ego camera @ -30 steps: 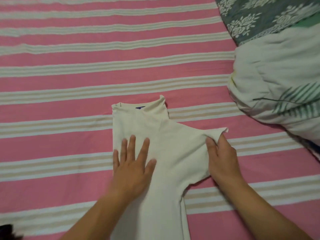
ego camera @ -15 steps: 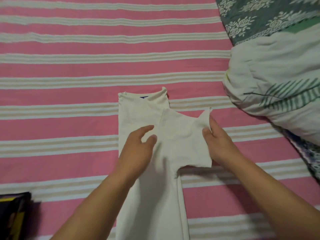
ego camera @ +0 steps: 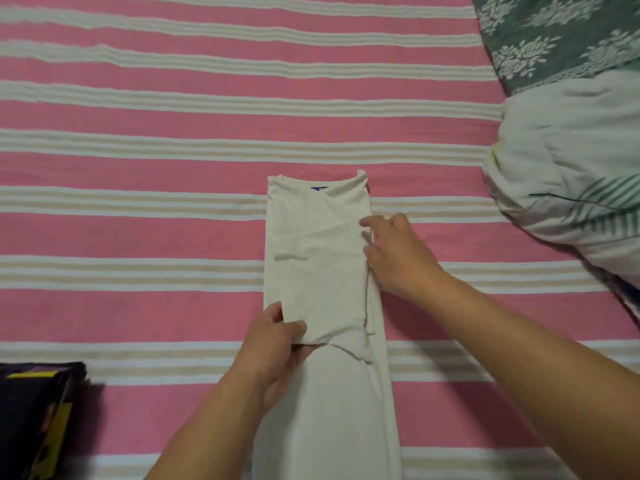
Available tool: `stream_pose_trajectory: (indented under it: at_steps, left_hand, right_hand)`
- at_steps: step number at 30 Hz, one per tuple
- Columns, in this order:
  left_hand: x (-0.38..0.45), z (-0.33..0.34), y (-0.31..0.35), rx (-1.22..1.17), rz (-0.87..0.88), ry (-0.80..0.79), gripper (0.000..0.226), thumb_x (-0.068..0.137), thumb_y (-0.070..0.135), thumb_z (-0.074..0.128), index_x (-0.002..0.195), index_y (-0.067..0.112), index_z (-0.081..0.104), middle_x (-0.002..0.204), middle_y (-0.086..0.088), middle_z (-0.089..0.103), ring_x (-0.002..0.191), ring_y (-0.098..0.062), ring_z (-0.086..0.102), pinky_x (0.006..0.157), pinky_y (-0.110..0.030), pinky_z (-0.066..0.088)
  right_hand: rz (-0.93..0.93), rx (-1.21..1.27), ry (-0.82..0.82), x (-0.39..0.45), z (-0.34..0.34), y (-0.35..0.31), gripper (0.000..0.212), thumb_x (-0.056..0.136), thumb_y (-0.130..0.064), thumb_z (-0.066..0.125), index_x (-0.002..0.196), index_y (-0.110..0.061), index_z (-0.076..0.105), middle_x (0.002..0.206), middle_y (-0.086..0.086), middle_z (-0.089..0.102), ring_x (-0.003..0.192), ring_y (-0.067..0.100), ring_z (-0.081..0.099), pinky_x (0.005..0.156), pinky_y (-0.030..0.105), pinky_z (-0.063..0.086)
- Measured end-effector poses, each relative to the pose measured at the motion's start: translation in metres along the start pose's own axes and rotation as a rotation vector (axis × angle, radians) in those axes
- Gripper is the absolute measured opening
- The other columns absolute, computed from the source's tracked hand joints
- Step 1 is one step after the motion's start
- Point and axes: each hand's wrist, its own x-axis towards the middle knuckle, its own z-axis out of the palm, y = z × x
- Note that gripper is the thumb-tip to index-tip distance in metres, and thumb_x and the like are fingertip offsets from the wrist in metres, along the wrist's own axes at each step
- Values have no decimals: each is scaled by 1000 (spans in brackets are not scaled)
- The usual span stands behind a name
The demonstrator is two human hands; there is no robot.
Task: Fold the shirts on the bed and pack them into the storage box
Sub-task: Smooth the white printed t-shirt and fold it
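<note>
Shirt: cream-white knit cotton shirt [ego camera: 318, 265], folded into a narrow strip, lying flat on the bed at centre frame.
Long axis: runs from mid-frame down to the lower edge, slightly tilted; collar with blue label points toward the top of the frame, hem passes out of view at the bottom.
Sleeve flap: folded-in sleeve panel [ego camera: 325, 292] lies across the upper half of the strip.
Left hand [ego camera: 273, 344]: at the flap's lower left corner, thumb and fingers pinching that corner.
Right hand [ego camera: 398, 254]: touching the strip's right edge, fingers loosely bent, tips on the fold; whether it grips cloth cannot be told.
Nearer the hem: left hand.
Likely next fold: lengthwise halving, hem toward collar.
Bed: pink sheet with white and beige stripes [ego camera: 138, 168].
Upper right: grey-green floral pillow [ego camera: 561, 36]; pale leaf-print quilt [ego camera: 568, 174].
Lower left: dark object with yellow markings [ego camera: 38, 417], unidentified.
</note>
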Motion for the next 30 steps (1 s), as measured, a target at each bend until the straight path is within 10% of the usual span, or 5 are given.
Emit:
stream_pose_trajectory:
  at_steps: [6, 10, 14, 19, 30]
  left_hand:
    - [16, -14, 41, 499, -67, 42, 26, 98, 27, 64, 104, 3, 71, 91, -13, 78, 86, -30, 75, 87, -46, 61]
    - [48, -12, 95, 1154, 465, 370, 39, 96, 49, 62, 84, 12, 58, 77, -1, 65, 66, -20, 59, 67, -35, 49]
    - [91, -1, 112, 1160, 634, 255, 39, 85, 38, 77, 117, 23, 61, 112, -5, 55, 91, -24, 62, 78, -36, 52]
    - [106, -8, 115, 976, 624, 204, 10, 88, 12, 73, 80, 12, 68, 83, -9, 65, 58, -10, 55, 54, -22, 45]
    - [112, -2, 138, 819, 476, 158, 41, 89, 47, 73, 108, 14, 59, 102, 0, 62, 82, -16, 58, 65, -27, 45]
  right_hand:
    - [100, 152, -50, 64, -2, 4, 56, 98, -26, 56, 151, -19, 37, 146, 8, 39, 128, 26, 49, 105, 33, 39]
    - [227, 282, 14, 74, -2, 5, 49, 94, -25, 65, 136, -13, 43, 119, 1, 53, 105, 22, 52, 84, 31, 40]
    - [294, 429, 84, 84, 2, 10, 26, 92, -25, 67, 112, -18, 52, 116, 1, 60, 101, 22, 57, 82, 33, 46]
    - [281, 548, 92, 90, 3, 12, 36, 94, -32, 67, 124, -19, 51, 118, -5, 57, 103, 17, 57, 78, 29, 43]
    - [339, 533, 92, 126, 6, 4, 21, 95, -17, 58, 74, -20, 59, 75, -4, 60, 68, 15, 54, 57, 27, 39]
